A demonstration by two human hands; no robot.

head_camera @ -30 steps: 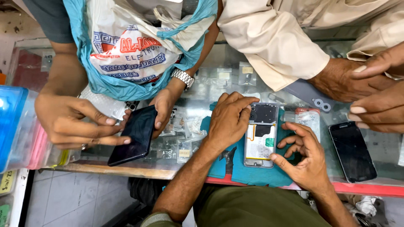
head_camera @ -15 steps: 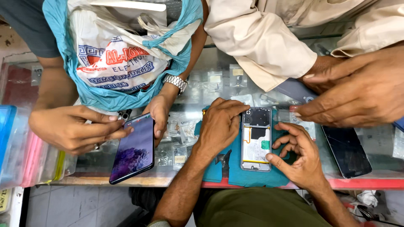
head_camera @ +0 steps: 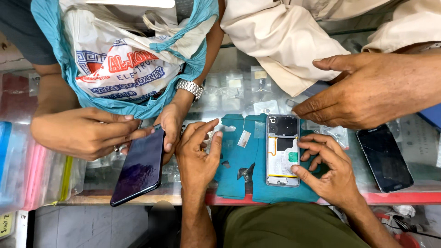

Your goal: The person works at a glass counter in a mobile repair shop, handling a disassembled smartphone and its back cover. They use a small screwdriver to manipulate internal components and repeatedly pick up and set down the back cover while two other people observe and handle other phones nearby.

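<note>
Opened phone [head_camera: 282, 149] lies on mat [head_camera: 234, 172], mat on counter [head_camera: 239, 92]. Right hand [head_camera: 328, 167] at phone's right edge; left hand [head_camera: 197, 156] left on mat. Second phone [head_camera: 385, 158] far right.
</note>
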